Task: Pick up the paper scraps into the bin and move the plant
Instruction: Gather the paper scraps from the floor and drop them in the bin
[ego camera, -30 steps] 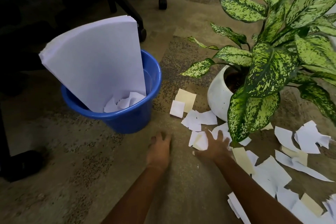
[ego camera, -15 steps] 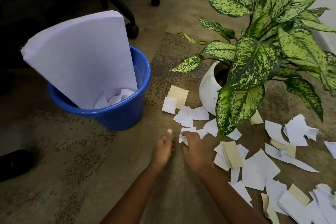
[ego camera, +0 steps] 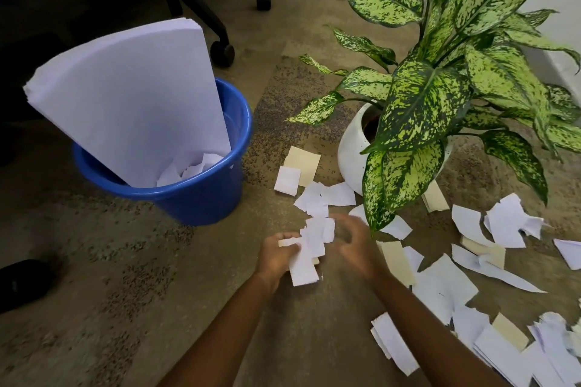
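1. Paper scraps: torn pieces, mostly white with a few cream ones, ragged edges, scattered over the mottled carpet floor to the front and right of the plant pot.
2. Bunch of scraps sat between the two hands, raised a little off the floor: several white pieces overlapping, one long strip hanging lowest.
3. Left hand: fingers closed on the left edge of the bunch, thumb over a small torn tab.
4. Right hand: motion-blurred, fingers curled and spread just right of the bunch. Could not tell whether it touched or gripped the paper.
5. More loose scraps lay just beyond the hands, between bin and pot; a cream square lay furthest out.
6. Blue bin stood on the floor to the left of the hands, apart from them. A thick sheaf of white sheets leaned in it, small scraps at its base.
7. Plant: broad green leaves speckled pale, in a round white pot, on the floor right of the bin. One drooping leaf hung just beside the right hand.
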Tool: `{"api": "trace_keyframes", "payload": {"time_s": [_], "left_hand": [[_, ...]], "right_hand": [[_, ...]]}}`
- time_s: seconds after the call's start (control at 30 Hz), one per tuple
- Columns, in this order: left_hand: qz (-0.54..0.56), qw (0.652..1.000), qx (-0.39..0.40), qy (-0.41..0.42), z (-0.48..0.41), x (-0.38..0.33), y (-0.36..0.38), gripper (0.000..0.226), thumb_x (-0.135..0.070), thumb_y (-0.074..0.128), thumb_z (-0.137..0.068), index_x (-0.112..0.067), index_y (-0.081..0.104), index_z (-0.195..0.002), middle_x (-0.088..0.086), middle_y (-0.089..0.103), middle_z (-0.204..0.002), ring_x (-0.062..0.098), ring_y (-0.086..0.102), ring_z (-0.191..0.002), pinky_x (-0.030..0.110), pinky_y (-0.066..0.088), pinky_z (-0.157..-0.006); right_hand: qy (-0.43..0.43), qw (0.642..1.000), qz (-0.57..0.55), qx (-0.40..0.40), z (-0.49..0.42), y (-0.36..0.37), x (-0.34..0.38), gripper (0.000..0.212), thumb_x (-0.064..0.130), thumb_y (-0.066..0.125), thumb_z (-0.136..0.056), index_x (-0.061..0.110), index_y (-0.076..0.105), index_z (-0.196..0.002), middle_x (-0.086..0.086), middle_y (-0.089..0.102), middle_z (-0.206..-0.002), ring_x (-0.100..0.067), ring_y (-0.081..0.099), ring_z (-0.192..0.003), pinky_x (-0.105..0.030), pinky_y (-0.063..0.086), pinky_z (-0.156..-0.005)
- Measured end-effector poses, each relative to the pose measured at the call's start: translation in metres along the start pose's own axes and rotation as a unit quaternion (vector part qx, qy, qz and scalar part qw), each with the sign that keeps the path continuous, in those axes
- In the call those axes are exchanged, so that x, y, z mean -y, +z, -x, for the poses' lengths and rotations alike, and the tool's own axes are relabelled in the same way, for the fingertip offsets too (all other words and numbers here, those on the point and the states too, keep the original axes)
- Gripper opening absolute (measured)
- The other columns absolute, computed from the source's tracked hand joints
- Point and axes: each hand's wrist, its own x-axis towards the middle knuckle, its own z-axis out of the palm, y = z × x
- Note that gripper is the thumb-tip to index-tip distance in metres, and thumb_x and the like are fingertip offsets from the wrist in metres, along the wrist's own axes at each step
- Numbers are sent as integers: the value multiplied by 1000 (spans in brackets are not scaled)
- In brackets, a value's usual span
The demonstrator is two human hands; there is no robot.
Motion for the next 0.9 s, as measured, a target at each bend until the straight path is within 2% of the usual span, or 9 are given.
{"api": "trace_keyframes", "payload": {"time_s": [0.07, 0.13, 0.27, 0.43, 0.53, 0.6, 0.7, 0.77, 0.9], "left_hand": [[-81, 996, 12, 37, -1, -1, 5, 27, -6, 56, -90, -8, 62, -117, 11, 56, -132, 25, 53, -115, 31, 47, -89], [-136, 989, 9, 65, -3, -4, 12, 28, -8, 58, -90, -9, 62, -118, 7, 54, -136, 24, 49, -124, 30, 44, -99], [-187, 975, -28, 116, -6, -13, 28, 34, -5, 60, -87, -10, 58, -122, 9, 51, -136, 23, 52, -123, 29, 42, -104], [-270, 955, -45, 117, -14, -21, 40, 56, -11, 65, -85, -16, 43, -136, 10, 36, -144, 29, 47, -128, 33, 41, -107], [-311, 944, -30, 106, -17, -21, 47, 65, -14, 69, -82, -16, 38, -139, 9, 32, -146, 29, 44, -131, 35, 42, -105], [-334, 937, -37, 98, -19, -21, 51, 66, -15, 70, -82, -14, 37, -139, 10, 33, -145, 29, 45, -129, 35, 43, -103], [-321, 942, -45, 85, -22, -19, 54, 65, -11, 70, -81, -11, 39, -138, 11, 42, -142, 28, 47, -129, 36, 44, -103], [-315, 944, -56, 78, -21, -18, 55, 60, -11, 70, -81, -9, 44, -135, 12, 45, -140, 28, 48, -127, 36, 45, -102], [-323, 941, -79, 66, -18, -18, 57, 46, -18, 67, -84, -5, 54, -126, 13, 51, -133, 26, 54, -120, 32, 47, -97]], "right_hand": [[57, 992, 28, -111, -13, -13, -13, 43, 16, 53, -89, 10, 46, -131, -15, 50, -132, -33, 47, -125, -38, 42, -96], [121, 975, 123, -142, -25, -26, -20, 54, 21, 55, -89, 6, 36, -137, -20, 32, -146, -36, 26, -138, -51, 30, -109], [228, 960, 124, -106, -44, -39, -29, 73, 39, 61, -85, 16, 24, -144, -17, 11, -154, -38, 6, -143, -63, 16, -111], [212, 963, 149, -71, -55, -27, -30, 85, 54, 58, -82, 22, 13, -147, -13, -1, -157, -39, -3, -144, -62, 10, -112], [192, 964, 169, -69, -61, -15, -25, 89, 51, 60, -82, 19, 8, -147, -15, 0, -155, -38, 2, -143, -56, 13, -115], [153, 976, 154, -30, -83, 5, -46, 103, 66, 64, -67, 20, 14, -145, -16, 15, -151, -35, 19, -139, -55, 22, -114], [111, 987, 109, -49, -203, 59, -184, 118, 79, 65, -33, 38, 24, -136, -7, 44, -133, -33, 50, -119, -54, 46, -93], [110, 992, 55, -28, -223, 79, -213, 103, 64, 62, -44, 31, 27, -134, -6, 50, -124, -32, 57, -108, -44, 51, -84], [61, 996, 47, -36, -124, 46, -104, 67, 48, 39, -64, 6, 49, -115, -11, 56, -109, -16, 49, -87, -27, 38, -73]]}}
